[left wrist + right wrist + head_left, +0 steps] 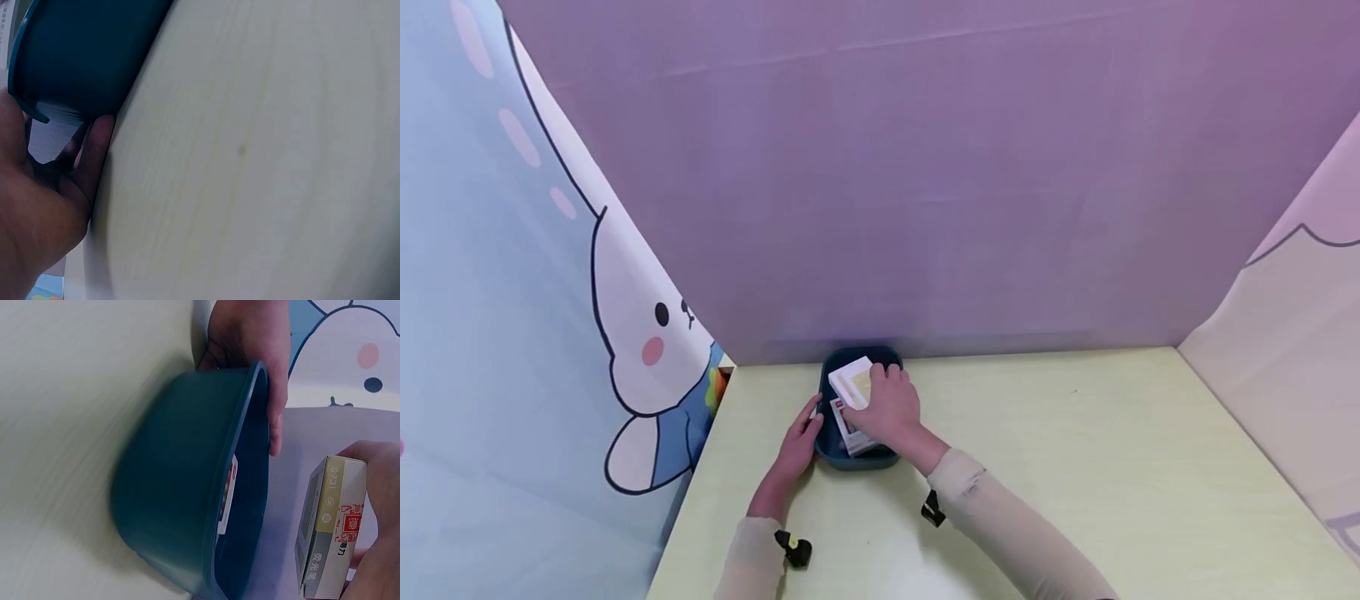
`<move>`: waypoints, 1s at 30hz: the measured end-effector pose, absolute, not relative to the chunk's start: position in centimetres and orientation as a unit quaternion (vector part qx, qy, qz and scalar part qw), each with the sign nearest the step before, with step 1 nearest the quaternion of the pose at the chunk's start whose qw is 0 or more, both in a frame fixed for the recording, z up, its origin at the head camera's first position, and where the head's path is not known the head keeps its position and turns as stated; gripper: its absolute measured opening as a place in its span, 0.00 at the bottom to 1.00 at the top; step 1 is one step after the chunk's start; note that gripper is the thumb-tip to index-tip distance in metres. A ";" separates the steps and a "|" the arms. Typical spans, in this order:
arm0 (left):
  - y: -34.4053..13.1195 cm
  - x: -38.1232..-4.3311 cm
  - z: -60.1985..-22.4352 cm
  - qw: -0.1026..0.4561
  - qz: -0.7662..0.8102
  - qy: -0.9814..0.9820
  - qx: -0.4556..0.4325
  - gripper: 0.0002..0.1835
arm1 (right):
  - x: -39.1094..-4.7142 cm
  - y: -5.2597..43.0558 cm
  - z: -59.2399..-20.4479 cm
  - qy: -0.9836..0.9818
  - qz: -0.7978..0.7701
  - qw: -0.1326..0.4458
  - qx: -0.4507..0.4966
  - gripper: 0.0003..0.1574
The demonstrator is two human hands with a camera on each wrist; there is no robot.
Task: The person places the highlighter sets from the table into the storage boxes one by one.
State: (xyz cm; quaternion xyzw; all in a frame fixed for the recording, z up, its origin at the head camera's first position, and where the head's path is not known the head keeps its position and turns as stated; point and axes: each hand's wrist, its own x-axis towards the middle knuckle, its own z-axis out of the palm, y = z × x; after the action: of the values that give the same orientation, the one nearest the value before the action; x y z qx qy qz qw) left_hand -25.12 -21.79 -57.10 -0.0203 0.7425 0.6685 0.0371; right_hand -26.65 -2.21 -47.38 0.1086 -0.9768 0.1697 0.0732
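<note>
A dark teal plastic bin (857,463) stands on the table near the purple back wall. At its left side my left hand (797,450) grips the wall, fingers against the outside and a digit over the rim (259,381). My right hand (895,408) holds a small white highlighter box (850,379) over the bin. In the right wrist view, this highlighter box (334,525) shows gold and grey bands and a red logo. A second flat white box (853,433) leans inside the bin, partly covered by the right hand.
The pale wooden table (1037,467) extends to the right and toward me. A purple cloth wall (925,208) rises close behind the bin. On the left hangs a blue cloth panel (490,333) with a cartoon rabbit, on the right a pale pink one (1300,333).
</note>
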 end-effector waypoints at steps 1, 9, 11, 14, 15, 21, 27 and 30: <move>-21.8 -25.0 -56.8 0.038 0.668 0.743 -0.015 0.26 | -26.6 -2.3 -47.4 -0.978 0.166 0.073 0.107 0.53; -22.0 -25.9 -58.9 0.017 0.643 0.765 -0.031 0.26 | -26.9 -3.0 -47.6 -0.977 0.174 0.068 0.101 0.54; -22.1 -26.0 -59.2 0.008 0.633 0.773 -0.026 0.26 | -26.9 -3.1 -47.8 -0.978 0.174 0.061 0.099 0.57; -22.2 -25.9 -58.8 0.010 0.639 0.769 -0.018 0.27 | -27.0 -3.1 -48.3 -0.981 0.169 0.042 0.091 0.61; -22.2 -25.8 -58.4 0.012 0.642 0.767 -0.015 0.27 | -27.0 -3.1 -48.4 -0.982 0.164 0.034 0.089 0.62; -21.9 -24.9 -55.7 0.020 0.629 0.777 -0.010 0.26 | -27.0 -2.4 -49.2 -0.983 0.156 0.019 0.090 0.58; -21.9 -24.9 -55.8 0.018 0.634 0.773 -0.014 0.26 | -27.3 -1.2 -49.6 -0.980 0.175 0.009 0.098 0.57; -22.1 -25.6 -56.9 0.014 0.644 0.765 -0.017 0.26 | -27.8 -0.1 -49.9 -0.978 0.180 0.017 0.104 0.55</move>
State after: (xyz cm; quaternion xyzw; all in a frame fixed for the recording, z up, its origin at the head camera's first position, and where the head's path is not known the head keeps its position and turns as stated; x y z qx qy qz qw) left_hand -25.57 -22.11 -56.94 -0.0175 0.7648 0.6439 0.0140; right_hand -27.80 -0.07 -49.87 0.1045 -0.9779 0.1802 0.0166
